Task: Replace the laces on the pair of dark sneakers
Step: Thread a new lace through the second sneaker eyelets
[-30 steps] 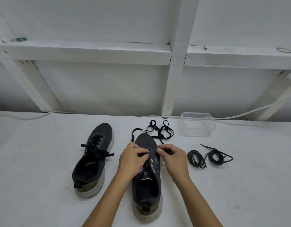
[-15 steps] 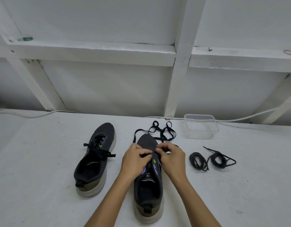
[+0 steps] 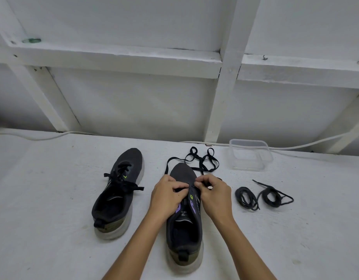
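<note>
Wall (image 3: 134, 102): white panels crossed by white beams, fills the upper half of the frame.
Table (image 3: 43, 209): white, rough surface, fills the lower half; everything below rests on it.
Cable (image 3: 43, 137): white, runs along the table's far edge, left to right across the frame.
Right shoe (image 3: 184, 229): dark sneaker, lower centre, toe pointing to the top of the frame, heel toward me. Upper eyelets bare, tongue showing purple and a green mark. I work at its lowest eyelets, near the toe.
Left shoe (image 3: 116, 197): dark sneaker left of centre, toe angled up-right. Laced and tied, bow ends lying across the tongue. Apart from the right shoe.
Box (image 3: 250, 155): clear plastic, lidless, right of centre by the table's far edge. I see nothing in it.
Left hand (image 3: 166, 197): mine, on the left flank of the right shoe. Fingers curled, tips pressed to the eyelet strip; I grip the shoe's upper there.
Right hand (image 3: 214, 194): mine, on the shoe's right flank. Thumb and forefinger pinch narrow on the lace at the eyelet row. The two hands nearly meet over the tongue.
Lace (image 3: 203, 160): flat, black, loose loops lying just beyond the toe of the right shoe; one strand runs back under my right hand, another curves round the toe's left side.
Coiled laces (image 3: 263, 196): two black round-cord bundles, right of my right hand, side by side and joined by a strand, tips sticking out.
</note>
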The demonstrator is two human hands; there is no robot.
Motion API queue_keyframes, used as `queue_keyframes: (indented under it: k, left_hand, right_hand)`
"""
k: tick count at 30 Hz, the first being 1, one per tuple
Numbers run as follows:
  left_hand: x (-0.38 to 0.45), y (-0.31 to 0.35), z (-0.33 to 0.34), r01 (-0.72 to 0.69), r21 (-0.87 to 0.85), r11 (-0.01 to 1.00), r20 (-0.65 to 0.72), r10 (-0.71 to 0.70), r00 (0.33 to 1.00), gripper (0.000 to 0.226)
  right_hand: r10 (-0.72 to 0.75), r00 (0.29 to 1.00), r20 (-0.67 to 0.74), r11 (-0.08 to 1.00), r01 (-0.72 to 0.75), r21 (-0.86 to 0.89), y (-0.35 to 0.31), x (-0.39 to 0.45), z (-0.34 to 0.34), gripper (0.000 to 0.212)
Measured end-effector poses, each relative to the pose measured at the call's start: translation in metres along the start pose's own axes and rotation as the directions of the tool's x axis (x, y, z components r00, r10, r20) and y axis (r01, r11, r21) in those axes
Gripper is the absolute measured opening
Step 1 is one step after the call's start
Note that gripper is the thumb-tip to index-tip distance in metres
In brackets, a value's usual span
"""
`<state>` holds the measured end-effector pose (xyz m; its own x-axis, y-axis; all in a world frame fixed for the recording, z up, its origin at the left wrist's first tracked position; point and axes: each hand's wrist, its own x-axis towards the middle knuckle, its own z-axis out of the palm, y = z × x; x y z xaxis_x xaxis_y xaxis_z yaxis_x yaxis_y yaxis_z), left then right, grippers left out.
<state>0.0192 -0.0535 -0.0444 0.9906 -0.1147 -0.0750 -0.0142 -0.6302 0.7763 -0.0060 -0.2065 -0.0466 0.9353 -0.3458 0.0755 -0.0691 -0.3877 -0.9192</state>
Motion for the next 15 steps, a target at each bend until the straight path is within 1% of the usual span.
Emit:
queue_keyframes:
  k: [10, 15]
  left_hand:
    - [-0.0012, 0.002, -0.0011, 0.006, -0.015, 1.0, 0.006, -0.006, 1.0, 0.018]
    - [-0.0024, 0.0021, -0.0017, 0.012, -0.032, 0.999, 0.001, -0.012, 1.0, 0.017]
  right_hand:
    - [0.046, 0.999, 0.003, 0.999, -0.046, 0.021, -0.0009, 0.0008, -0.0011, 0.02]
    - [0.04, 0.999, 0.014, 0.999, -0.04, 0.017, -0.0035, 0.0013, -0.0017, 0.021]
